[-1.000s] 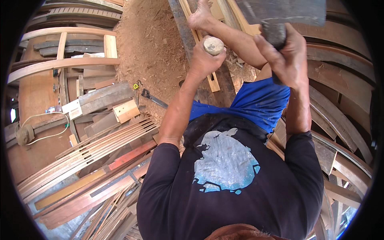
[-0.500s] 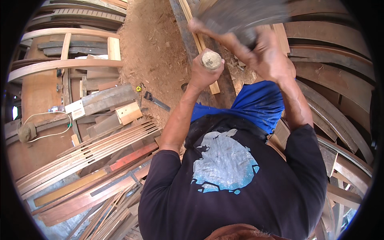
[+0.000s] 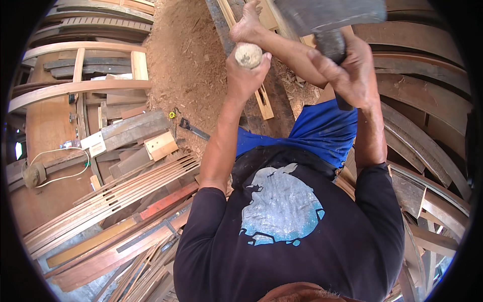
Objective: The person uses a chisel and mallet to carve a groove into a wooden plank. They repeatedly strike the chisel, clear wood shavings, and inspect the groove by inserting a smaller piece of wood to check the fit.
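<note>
Both hands busy: left hand (image 3: 245, 75) wrapped round chisel handle (image 3: 248, 55), right hand (image 3: 352, 70) gripping raised mallet (image 3: 329, 20). Slot in plank (image 3: 264, 98) below left hand partly cut; chopping unfinished.

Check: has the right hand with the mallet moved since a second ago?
Yes. The right hand swung the mallet down toward the chisel handle half a second ago, then lifted back.

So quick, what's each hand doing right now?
Left hand: closed around a wooden chisel handle.
Right hand: closed around a mallet.
</note>
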A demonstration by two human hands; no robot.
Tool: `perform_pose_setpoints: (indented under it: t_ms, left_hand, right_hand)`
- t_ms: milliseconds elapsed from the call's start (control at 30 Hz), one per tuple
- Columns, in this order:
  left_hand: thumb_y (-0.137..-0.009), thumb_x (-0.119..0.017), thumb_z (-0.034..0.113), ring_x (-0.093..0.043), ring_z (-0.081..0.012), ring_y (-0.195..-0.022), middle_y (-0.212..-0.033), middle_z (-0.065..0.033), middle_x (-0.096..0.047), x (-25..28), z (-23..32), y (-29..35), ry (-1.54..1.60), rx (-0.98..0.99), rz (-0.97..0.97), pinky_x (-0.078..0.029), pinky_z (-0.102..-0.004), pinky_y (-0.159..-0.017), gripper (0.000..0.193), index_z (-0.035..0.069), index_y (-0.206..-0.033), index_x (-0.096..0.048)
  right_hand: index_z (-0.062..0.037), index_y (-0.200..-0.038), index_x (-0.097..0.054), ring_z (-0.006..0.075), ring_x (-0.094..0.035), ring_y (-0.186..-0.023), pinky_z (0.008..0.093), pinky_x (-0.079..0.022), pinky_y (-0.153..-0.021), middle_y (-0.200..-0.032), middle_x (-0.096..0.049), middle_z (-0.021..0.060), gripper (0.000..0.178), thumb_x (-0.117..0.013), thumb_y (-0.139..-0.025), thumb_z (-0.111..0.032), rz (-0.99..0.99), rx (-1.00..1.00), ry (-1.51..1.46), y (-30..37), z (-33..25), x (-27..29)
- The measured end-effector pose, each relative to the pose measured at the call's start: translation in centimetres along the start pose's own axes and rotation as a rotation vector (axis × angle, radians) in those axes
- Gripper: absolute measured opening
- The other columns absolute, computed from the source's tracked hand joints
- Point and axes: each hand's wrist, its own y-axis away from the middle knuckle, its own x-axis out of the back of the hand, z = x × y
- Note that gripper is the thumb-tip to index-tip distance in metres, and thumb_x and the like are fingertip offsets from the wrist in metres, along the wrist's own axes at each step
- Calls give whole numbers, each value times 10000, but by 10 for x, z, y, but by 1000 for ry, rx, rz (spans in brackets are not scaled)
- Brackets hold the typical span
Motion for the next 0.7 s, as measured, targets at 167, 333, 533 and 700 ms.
perform_pose_setpoints:
  t_ms: [167, 333, 533, 700]
  left_hand:
    - [-834, -838, 120, -703, -158, -761, -825, -78, -732, -4, -22, -11, -39, -36, -87, -570, -334, -724, 235, 8, -937, -658]
    - [-808, -831, 115, -719, -167, -774, -835, -93, -740, -10, -28, 3, -95, 55, -142, -576, -344, -740, 234, 20, -947, -669]
    - [-841, -829, 127, -661, -124, -740, -824, -52, -709, -25, -29, 16, 3, -82, -196, -553, -306, -704, 221, 24, -926, -653]
    - [-806, -839, 93, -691, -118, -768, -844, -74, -734, -3, -38, 34, 4, 110, -202, -558, -300, -708, 237, 32, -935, -649]
  right_hand:
    - [8, -1060, -692, 54, -593, -725, 236, -493, -670, -826, -659, -13, 227, -807, -914, -123, 229, 174, -171, 2, -12, 3]
    - [22, -1074, -710, 79, -628, -716, 243, -519, -674, -816, -700, 14, 203, -790, -925, -90, 287, 162, -85, 4, -8, 8]
    - [11, -1188, -664, 334, -664, -756, 419, -545, -716, -843, -704, 191, 339, -760, -920, -173, -186, 86, 573, -8, 56, -26]
    - [-6, -1190, -668, 428, -694, -779, 480, -540, -686, -838, -698, 253, 361, -762, -872, -150, -168, -5, 303, -9, 18, -26]
